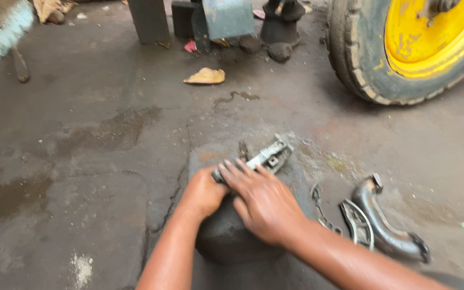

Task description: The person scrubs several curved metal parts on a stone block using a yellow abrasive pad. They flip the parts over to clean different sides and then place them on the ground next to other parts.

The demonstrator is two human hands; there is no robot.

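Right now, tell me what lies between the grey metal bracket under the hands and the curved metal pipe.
Head view: a short chain and a flat metal plate on the concrete floor.

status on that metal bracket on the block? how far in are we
Done: a curved pipe piece, a flat plate and a chain already lie loose on the floor.
In hand: left hand and right hand both press on the grey metal bracket, which lies on the dark rounded block.
Left: can't tell; the hands hide its near end, and no tool shows.
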